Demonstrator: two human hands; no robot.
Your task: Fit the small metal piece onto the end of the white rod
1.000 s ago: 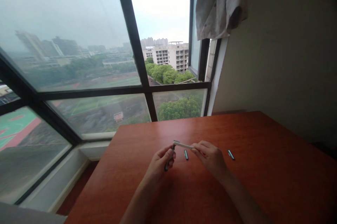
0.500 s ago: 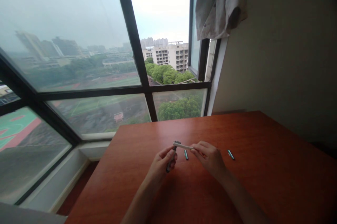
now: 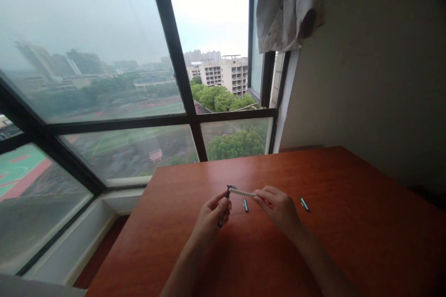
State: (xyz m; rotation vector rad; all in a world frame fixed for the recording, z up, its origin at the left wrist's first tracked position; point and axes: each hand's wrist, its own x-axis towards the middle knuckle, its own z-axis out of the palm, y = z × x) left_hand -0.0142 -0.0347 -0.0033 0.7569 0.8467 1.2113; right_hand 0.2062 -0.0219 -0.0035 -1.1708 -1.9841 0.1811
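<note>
Over a red-brown table (image 3: 163,227) beside a window (image 3: 139,122), seen from the head camera, we are holding a dark tool (image 3: 220,221) in our left hand (image 3: 210,214), the fingers wrapping around its handle and the thumb pressing along it. With our right hand (image 3: 279,207), we are pinching the right end of a pale stick (image 3: 242,192), the thumb and fingertips leaving only a narrow gap, filled by the stick.

Wood is stretching between our hands and the far edge of the table, which is running beneath the window. The left edge is slanting down past our left forearm, well apart from it, and the right edge is receding toward a shadowed wall (image 3: 365,74). Above, a cloth (image 3: 287,13) is hanging well away from our grip.

The stick is spanning the gap between our hands, sloping slightly down to the right, while its left end is meeting the tool's head just above our left fingers; whether they are joined or merely touching, we cannot tell. One small teal-and-black piece (image 3: 245,205) is lying between our hands, and a similar piece (image 3: 304,204) is lying to the right of our right hand.
</note>
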